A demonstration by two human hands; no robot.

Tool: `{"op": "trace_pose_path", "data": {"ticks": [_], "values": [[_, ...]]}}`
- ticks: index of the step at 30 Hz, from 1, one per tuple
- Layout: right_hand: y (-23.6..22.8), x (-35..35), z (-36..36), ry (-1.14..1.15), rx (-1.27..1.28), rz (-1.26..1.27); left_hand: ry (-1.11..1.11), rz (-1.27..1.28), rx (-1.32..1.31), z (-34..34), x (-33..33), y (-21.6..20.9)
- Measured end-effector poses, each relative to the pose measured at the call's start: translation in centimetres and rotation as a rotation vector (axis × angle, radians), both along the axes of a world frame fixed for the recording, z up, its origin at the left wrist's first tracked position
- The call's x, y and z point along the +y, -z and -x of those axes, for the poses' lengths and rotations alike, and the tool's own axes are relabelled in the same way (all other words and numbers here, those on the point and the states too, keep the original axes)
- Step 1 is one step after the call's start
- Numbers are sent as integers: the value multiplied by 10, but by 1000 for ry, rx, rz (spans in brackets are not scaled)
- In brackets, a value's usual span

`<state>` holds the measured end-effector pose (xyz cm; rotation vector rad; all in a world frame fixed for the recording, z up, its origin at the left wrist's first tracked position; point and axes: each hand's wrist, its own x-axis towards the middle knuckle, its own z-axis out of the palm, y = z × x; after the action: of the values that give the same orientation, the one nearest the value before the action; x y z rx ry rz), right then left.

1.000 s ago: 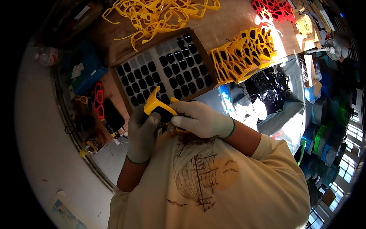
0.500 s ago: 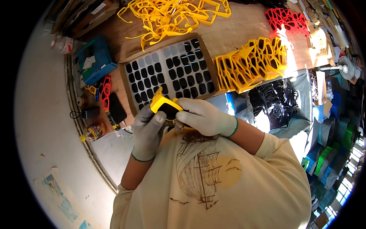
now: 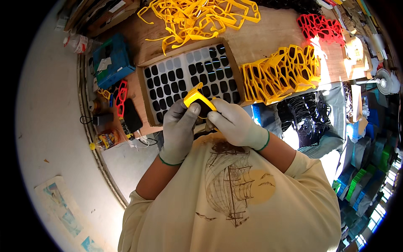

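Both my hands wear pale gloves with green cuffs and meet just in front of my chest. Between them is a pair of yellow sunglasses (image 3: 194,96), held tilted, with a dark lens (image 3: 203,110) in its front. My left hand (image 3: 178,132) pinches one end, thumb on the lens side. The fingers of my right hand (image 3: 236,122) close on the other end; part of the frame is hidden behind them. Just beyond my hands, a cardboard box (image 3: 145,98) holds a white tray with rows of dark lenses (image 3: 170,89); several far slots show only pale shapes.
Loose yellow frames (image 3: 201,21) lie heaped behind the box. Stacked yellow sunglasses (image 3: 279,73) stand to its right, red sunglasses (image 3: 321,28) farther back. At left are a blue box (image 3: 112,62), a red frame (image 3: 121,98) and a black phone (image 3: 132,115). Black glasses (image 3: 306,111) lie at lower right.
My hands and the yellow sunglasses have shifted slightly right and up in the view, with the frame tilted more steeply. The whole scene has also shifted a little as the view moved.
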<state>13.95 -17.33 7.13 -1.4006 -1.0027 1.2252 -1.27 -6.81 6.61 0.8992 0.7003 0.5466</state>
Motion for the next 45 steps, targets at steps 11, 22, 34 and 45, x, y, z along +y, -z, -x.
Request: {"op": "trace_pose_path", "data": {"ticks": [11, 22, 34, 45], "values": [[16, 5, 9, 96, -261, -79, -85, -70, 91, -12, 0, 12], [4, 6, -17, -201, 138, -12, 250, 2, -74, 23, 11, -8], [9, 13, -1, -38, 92, -13, 62, -13, 82, 18, 12, -9], [-3, 19, 12, 74, 13, -37, -50, -259, 154, 8, 1, -7]]}}
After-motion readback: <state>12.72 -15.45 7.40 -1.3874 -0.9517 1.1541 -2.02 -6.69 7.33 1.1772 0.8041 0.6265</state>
